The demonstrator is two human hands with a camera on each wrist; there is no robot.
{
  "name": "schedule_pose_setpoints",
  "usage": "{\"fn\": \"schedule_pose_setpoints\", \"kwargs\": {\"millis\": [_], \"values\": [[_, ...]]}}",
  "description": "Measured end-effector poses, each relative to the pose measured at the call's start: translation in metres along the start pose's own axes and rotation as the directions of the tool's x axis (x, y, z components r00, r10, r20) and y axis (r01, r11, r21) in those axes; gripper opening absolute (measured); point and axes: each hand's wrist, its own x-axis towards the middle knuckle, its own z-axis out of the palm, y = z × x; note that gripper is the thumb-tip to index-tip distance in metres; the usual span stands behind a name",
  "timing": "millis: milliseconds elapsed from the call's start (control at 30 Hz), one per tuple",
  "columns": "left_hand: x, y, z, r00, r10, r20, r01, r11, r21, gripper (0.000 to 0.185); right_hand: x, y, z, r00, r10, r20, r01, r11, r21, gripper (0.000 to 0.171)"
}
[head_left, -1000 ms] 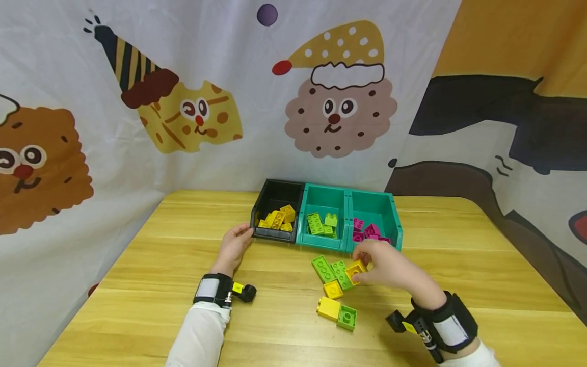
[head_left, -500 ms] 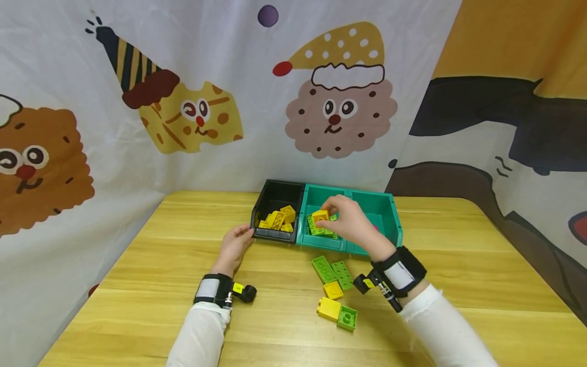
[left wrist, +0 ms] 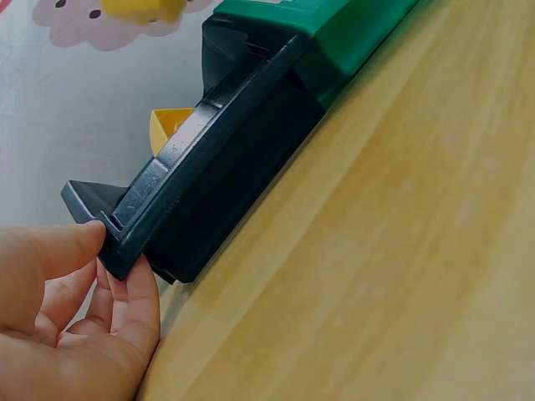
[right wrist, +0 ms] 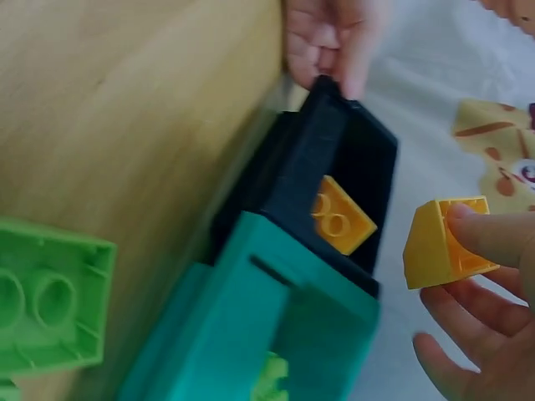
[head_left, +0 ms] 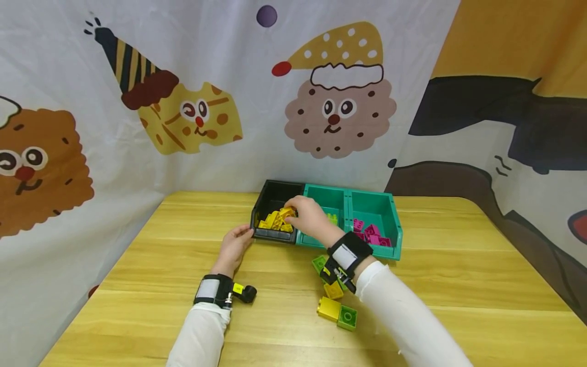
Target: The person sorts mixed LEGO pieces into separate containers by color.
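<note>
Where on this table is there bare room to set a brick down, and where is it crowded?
Bare wood lies left of the left hand toward the table edge, and right of the pink bricks' teal bin across to the far right edge. It is crowded before the bins, where loose bricks lie beneath the right hand's forearm.

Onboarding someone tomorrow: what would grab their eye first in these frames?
The right hand over the black bin, pinching a yellow brick above the yellow pile. The left hand grips that bin's near-left corner. Next, the two teal bins to its right, holding green and pink bricks, and loose green and yellow bricks on the table in front of them.
</note>
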Motion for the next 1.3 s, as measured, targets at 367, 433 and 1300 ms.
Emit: {"fn": "schedule_pose_setpoints", "kwargs": {"millis": [367, 433, 1300], "values": [[0.0, 0.002, 0.0, 1.0, 0.002, 0.005, -0.002, 1.0, 0.005, 0.036, 0.009, 0.0, 0.025, 0.998, -0.057, -0.03, 0.047, 0.962, -0.27, 0.029], [0.0, 0.002, 0.0, 1.0, 0.006, 0.005, -0.006, 1.0, 0.001, 0.035, 0.009, 0.0, 0.029, 0.998, -0.065, -0.016, 0.057, 0.949, -0.312, 0.029], [0.0, 0.002, 0.001, 1.0, 0.001, 0.001, -0.001, 1.0, 0.005, 0.036, 0.009, -0.006, 0.039, 0.955, 0.082, 0.283, 0.073, 0.865, -0.496, 0.046]]}}
